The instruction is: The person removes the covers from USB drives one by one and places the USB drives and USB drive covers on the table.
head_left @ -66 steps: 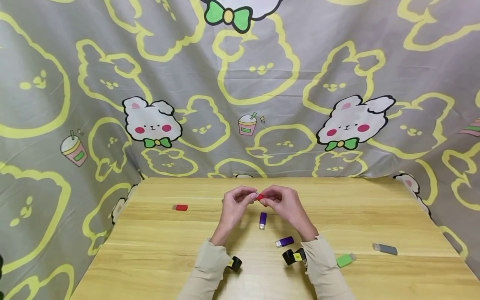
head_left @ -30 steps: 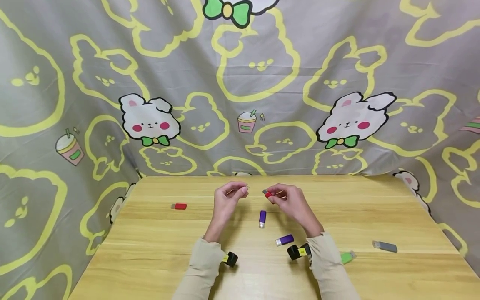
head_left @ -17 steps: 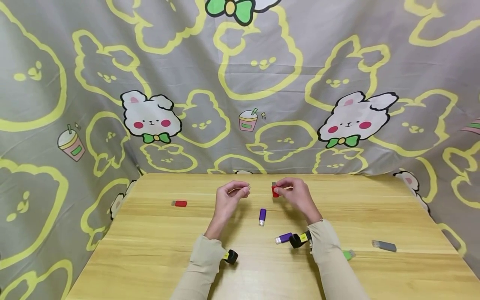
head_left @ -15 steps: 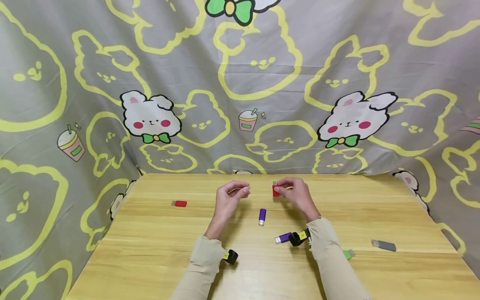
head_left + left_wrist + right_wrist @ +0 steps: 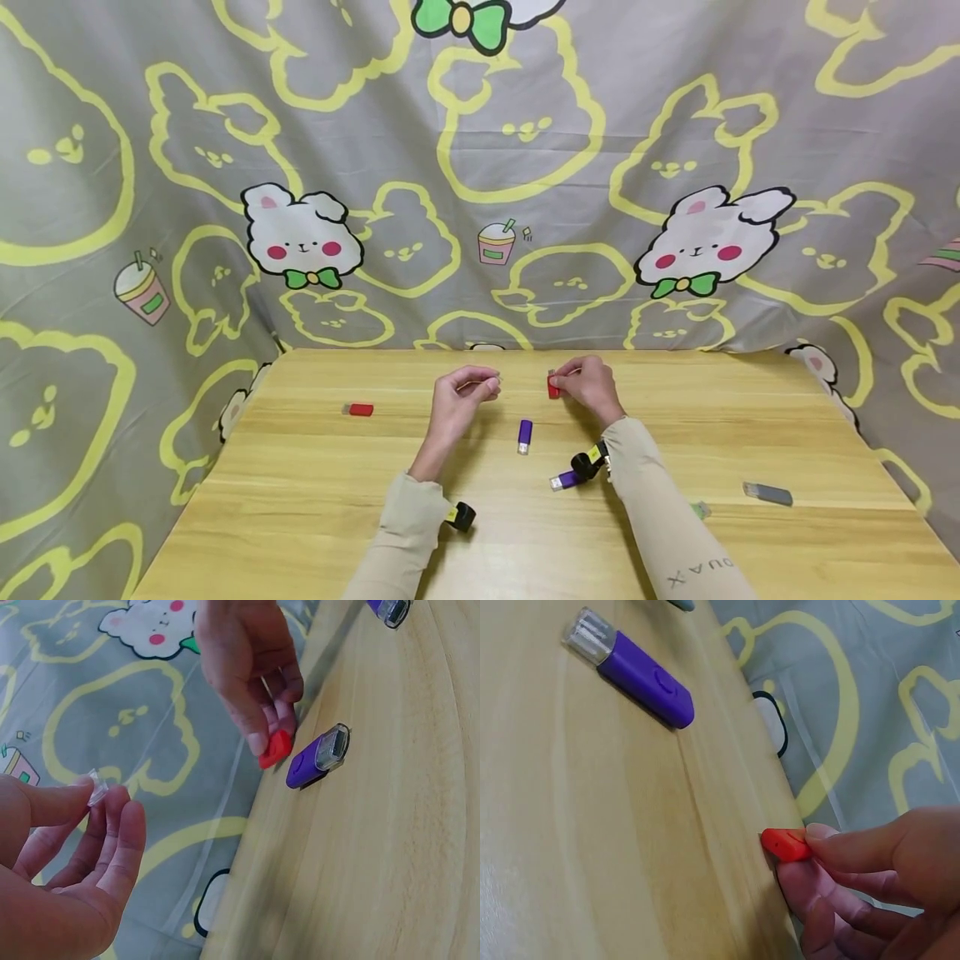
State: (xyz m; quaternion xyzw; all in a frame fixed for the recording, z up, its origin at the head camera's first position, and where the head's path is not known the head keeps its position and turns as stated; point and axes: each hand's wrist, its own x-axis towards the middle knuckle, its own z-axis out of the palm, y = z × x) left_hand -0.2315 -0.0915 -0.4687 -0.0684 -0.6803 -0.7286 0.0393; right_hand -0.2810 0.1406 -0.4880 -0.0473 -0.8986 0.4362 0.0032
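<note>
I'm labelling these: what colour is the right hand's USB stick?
The USB stick is red; right wrist shows best.

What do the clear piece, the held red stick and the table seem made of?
Clear piece: probably plastic, glossy; it is see-through with bright glints.
Red stick: likely plastic, smooth; its colour even, edges rounded.
Table: wood or wood-look laminate, satin; grain streaks and a soft sheen leave that open.
</note>
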